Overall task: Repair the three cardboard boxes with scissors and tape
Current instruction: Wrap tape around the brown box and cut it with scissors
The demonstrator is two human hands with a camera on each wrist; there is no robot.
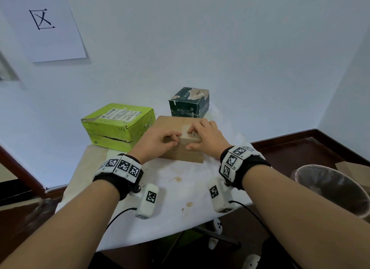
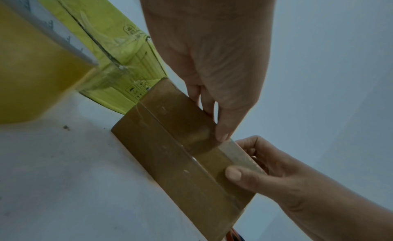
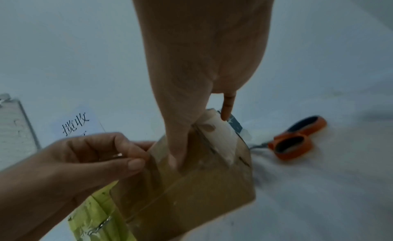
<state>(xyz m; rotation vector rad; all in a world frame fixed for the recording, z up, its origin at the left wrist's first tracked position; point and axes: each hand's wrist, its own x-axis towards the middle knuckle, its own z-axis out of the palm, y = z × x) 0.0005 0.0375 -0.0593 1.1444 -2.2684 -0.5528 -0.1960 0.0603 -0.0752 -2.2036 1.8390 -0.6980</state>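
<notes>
The brown cardboard box [image 1: 181, 140] sits at the middle of the white-covered table [image 1: 180, 198], near edge toward the person, so its front seam can be reached from both sides; a strip of clear tape [image 2: 238, 154] runs over the top edge and down the front face, presumably to bridge the split there. The left hand [image 1: 158, 141], at the box's 8 o'clock, curls its fingers and thumb to pinch the box's top edge beside the strip; the right hand [image 1: 204, 136], at 3 o'clock, lies with fingers straight on top and its thumb pressing the front face, holding nothing, likely smoothing the tape. The green box [image 1: 118, 126] waits at 10 o'clock, the dark box [image 1: 189, 103] at 12; the scissors [image 3: 295, 138] lie beyond the box's right side, blades hidden; the tape roll [image 2: 32, 59] is cropped and blurred; how well the strip sticks cannot be judged.
</notes>
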